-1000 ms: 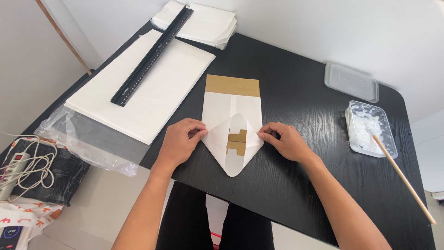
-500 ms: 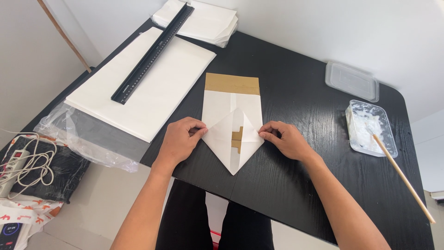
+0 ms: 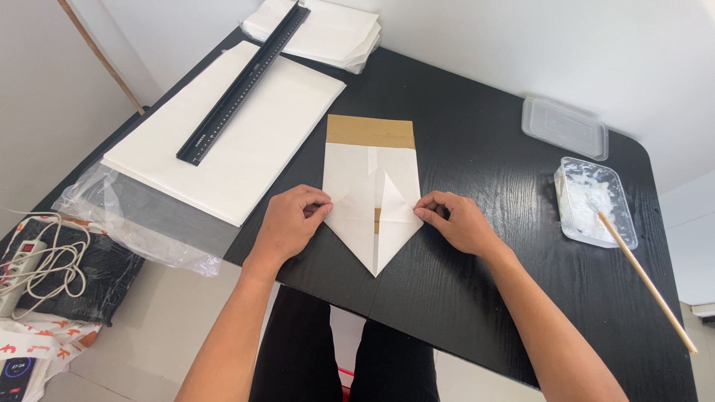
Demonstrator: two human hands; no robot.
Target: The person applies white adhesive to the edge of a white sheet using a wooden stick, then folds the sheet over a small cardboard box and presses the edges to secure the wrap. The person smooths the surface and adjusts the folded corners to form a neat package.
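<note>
A white folded paper point(image 3: 370, 199) with a brown band lies on the black wood-grain table point(image 3: 477, 164), beside a black ruler point(image 3: 242, 82).

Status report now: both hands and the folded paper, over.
Left hand and right hand press the folded paper at its side corners. Paper flat on black table, point toward the person. Nothing in the way.

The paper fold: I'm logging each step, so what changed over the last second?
Both hands, left and right, pressed the paper's side flaps inward, shrinking the brown gap to a sliver. Ruler, tub and stick stayed put.
</note>
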